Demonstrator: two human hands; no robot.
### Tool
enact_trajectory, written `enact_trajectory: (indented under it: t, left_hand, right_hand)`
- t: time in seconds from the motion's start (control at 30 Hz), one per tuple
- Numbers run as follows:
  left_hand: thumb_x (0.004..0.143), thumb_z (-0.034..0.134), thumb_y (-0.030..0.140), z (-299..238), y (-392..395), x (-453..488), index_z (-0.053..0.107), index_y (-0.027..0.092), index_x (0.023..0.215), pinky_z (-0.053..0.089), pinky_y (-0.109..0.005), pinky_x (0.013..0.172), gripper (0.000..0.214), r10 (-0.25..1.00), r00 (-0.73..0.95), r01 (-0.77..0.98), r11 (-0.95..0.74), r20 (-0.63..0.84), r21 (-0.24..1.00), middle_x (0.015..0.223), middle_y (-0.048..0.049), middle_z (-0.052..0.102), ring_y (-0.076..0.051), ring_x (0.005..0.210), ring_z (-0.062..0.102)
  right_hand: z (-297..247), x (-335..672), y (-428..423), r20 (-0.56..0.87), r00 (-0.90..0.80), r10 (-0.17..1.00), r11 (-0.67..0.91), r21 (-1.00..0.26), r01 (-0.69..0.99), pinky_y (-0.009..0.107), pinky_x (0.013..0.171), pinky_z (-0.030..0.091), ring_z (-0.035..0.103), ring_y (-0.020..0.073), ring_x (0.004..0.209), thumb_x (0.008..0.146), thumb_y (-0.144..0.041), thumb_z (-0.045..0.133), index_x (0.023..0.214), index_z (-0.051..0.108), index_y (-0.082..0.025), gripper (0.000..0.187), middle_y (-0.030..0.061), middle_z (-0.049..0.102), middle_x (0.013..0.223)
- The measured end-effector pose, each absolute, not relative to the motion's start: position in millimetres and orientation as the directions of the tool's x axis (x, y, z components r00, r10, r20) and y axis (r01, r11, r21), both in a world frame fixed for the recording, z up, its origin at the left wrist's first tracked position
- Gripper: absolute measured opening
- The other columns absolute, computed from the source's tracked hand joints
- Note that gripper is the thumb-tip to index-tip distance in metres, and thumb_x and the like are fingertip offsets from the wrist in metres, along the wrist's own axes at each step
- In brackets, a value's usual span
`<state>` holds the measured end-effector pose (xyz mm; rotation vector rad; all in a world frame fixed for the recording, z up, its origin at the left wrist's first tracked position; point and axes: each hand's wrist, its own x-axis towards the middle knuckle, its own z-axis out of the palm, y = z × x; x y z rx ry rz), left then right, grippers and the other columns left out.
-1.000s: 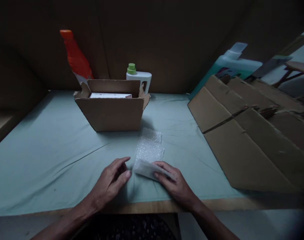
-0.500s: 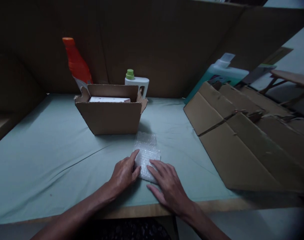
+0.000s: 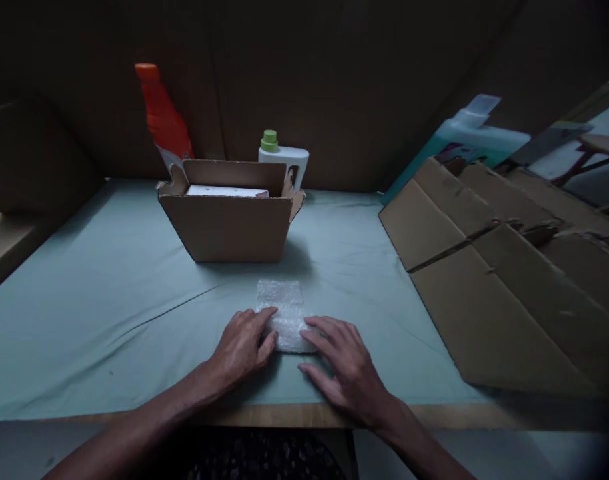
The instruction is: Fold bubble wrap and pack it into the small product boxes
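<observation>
A piece of bubble wrap [image 3: 288, 323], folded into a small flat pack, lies on the cloth between my two hands. My left hand [image 3: 244, 339] rests at its left edge, index finger and thumb apart and touching the wrap. At the right edge is my right hand [image 3: 341, 363], its fingertips on the wrap and the thumb spread out below. Neither hand grips the wrap. Whether anything is inside the layers I cannot tell.
Behind the wrap stands an open cardboard box [image 3: 229, 227] with white packages inside. An orange bottle [image 3: 167, 123] and a white bottle with a green cap [image 3: 284, 157] stand behind it. Larger cardboard boxes [image 3: 494, 287] with a teal bottle [image 3: 464, 137] are at the right. Pale green cloth [image 3: 109, 287] covers the table.
The bubble wrap now lies straighter and a little further left in view, its upper part less sheer. Both hands stay at its sides. The view has shifted slightly.
</observation>
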<state>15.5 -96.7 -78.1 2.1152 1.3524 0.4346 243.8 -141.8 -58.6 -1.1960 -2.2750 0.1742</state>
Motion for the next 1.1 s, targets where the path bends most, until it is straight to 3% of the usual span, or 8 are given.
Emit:
enact_trajectory:
  t: [0.17,0.3,0.4,0.5,0.67,0.83,0.97,1.1]
  left_hand:
    - [0.089,0.055,0.039,-68.9,-99.8,11.2,0.057,0.017,0.133,0.048,-0.045,0.091,0.049,0.963,0.262,0.648,-0.219,0.057,0.729,0.108,-0.0120,0.065,-0.027,0.096,0.059]
    - [0.082,0.066,0.048,-64.3,-112.4,4.0,0.044,0.015,0.143,0.052,-0.040,0.088,0.073,0.963,0.143,0.136,0.211,-0.230,0.968,0.119,-0.0142,0.061,-0.024,0.102,0.062]
    - [0.069,0.081,0.046,-65.8,-119.5,6.9,0.034,0.011,0.150,0.049,-0.035,0.093,0.100,0.901,0.178,-0.217,0.427,-0.395,0.878,0.124,-0.0155,0.062,-0.025,0.110,0.062]
    - [0.063,0.087,0.046,-66.3,-121.1,14.5,0.029,0.011,0.154,0.048,-0.028,0.085,0.113,0.895,0.160,-0.350,0.446,-0.416,0.824,0.111,-0.0102,0.067,-0.019,0.094,0.063]
    - [0.068,0.083,0.050,-61.5,-119.9,19.9,0.033,0.018,0.154,0.045,-0.024,0.075,0.105,0.934,0.199,-0.330,0.349,-0.297,0.877,0.099,-0.0044,0.066,-0.015,0.082,0.059]
    - [0.070,0.082,0.052,-52.0,-108.5,15.9,0.039,0.016,0.149,0.048,-0.026,0.076,0.098,0.953,0.231,-0.287,0.260,-0.197,0.922,0.102,-0.0066,0.065,-0.016,0.083,0.059]
    - [0.080,0.073,0.049,-51.1,-79.3,2.4,0.039,0.016,0.146,0.050,-0.032,0.087,0.081,0.983,0.183,-0.288,0.067,-0.014,0.955,0.109,-0.0093,0.065,-0.020,0.098,0.062]
    - [0.084,0.065,0.041,-73.5,-45.2,-10.3,0.052,0.014,0.133,0.051,-0.033,0.082,0.057,0.995,0.102,-0.034,0.014,-0.010,0.999,0.102,-0.0087,0.068,-0.018,0.090,0.063]
  right_hand:
    - [-73.1,236.9,-119.6,0.330,-0.483,0.811,0.582,-0.370,0.724,0.051,0.094,0.050,0.065,0.0292,0.114,0.091,-0.015,0.059,0.124,0.067,-0.022,0.034,0.0119,0.072,0.123]
    - [-66.0,230.2,-104.1,0.295,-0.302,0.907,0.421,-0.594,0.685,0.046,0.088,0.053,0.069,0.0252,0.097,0.095,-0.023,0.057,0.118,0.070,-0.023,0.026,0.0087,0.077,0.106]
    - [-53.9,222.0,-107.3,0.184,-0.315,0.931,0.346,-0.716,0.606,0.041,0.085,0.055,0.068,0.0239,0.093,0.093,-0.028,0.060,0.113,0.072,-0.023,0.024,0.0074,0.076,0.100]
    - [-46.4,218.4,-112.3,0.144,-0.353,0.924,0.328,-0.773,0.542,0.041,0.088,0.055,0.067,0.0243,0.096,0.093,-0.032,0.059,0.105,0.074,-0.023,0.020,0.0075,0.075,0.099]
    - [-51.4,224.1,-115.3,0.041,-0.248,0.968,0.132,-0.923,0.361,0.041,0.098,0.052,0.062,0.0283,0.118,0.085,-0.053,0.068,0.132,0.060,-0.022,0.057,0.0123,0.065,0.129]
    - [-48.3,223.5,-111.7,-0.140,-0.300,0.944,-0.097,-0.984,0.153,0.026,0.063,0.052,0.062,0.0162,0.071,0.083,-0.059,0.068,0.108,0.067,-0.019,0.048,0.0029,0.067,0.087]
    - [0.3,232.3,-87.0,-0.030,-0.193,0.981,0.009,-0.980,0.199,0.022,0.052,0.046,0.055,0.0129,0.062,0.081,-0.051,0.074,0.098,0.069,-0.019,0.037,0.0006,0.063,0.078]
    - [72.5,234.0,-35.3,0.282,-0.117,0.952,0.305,-0.896,0.324,0.023,0.054,0.048,0.059,0.0150,0.068,0.081,-0.049,0.075,0.101,0.071,-0.021,0.035,0.0018,0.066,0.083]
